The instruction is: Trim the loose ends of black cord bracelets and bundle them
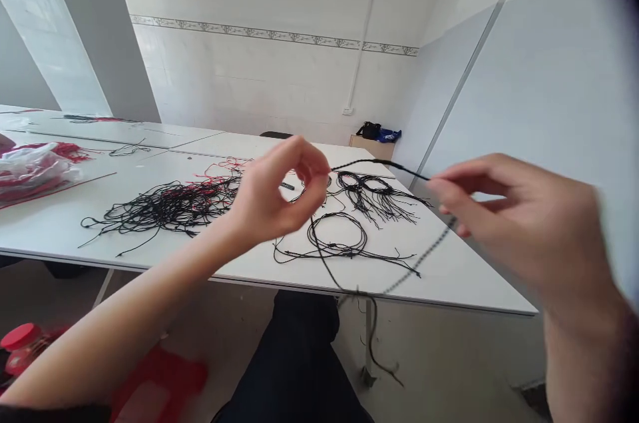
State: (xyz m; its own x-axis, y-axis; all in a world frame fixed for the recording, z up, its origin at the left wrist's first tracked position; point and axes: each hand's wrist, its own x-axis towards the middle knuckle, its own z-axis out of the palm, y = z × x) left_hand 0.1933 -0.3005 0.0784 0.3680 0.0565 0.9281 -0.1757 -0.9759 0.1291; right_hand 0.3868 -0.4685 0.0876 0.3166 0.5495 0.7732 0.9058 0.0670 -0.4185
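A thin black cord [383,162] stretches between my two hands above the table, with a thicker part near its middle. My left hand [287,190] pinches one end of this span between thumb and fingertips. At the other end my right hand [519,223] pinches it, fingers pressed together. The rest of the cord hangs in a loop below both hands, its loose end dangling past the table's front edge. Under the hands, a coiled black cord [363,236] lies on the white table [449,280]. Behind it are bundles of looped black cords [382,190].
A tangled pile of black cords [160,206] with some red ones lies left of centre. Farther left sits a clear plastic bag [42,166] with red contents. A red-lidded jar [20,343] is below the table at left. Bags [379,132] rest on a box at the back.
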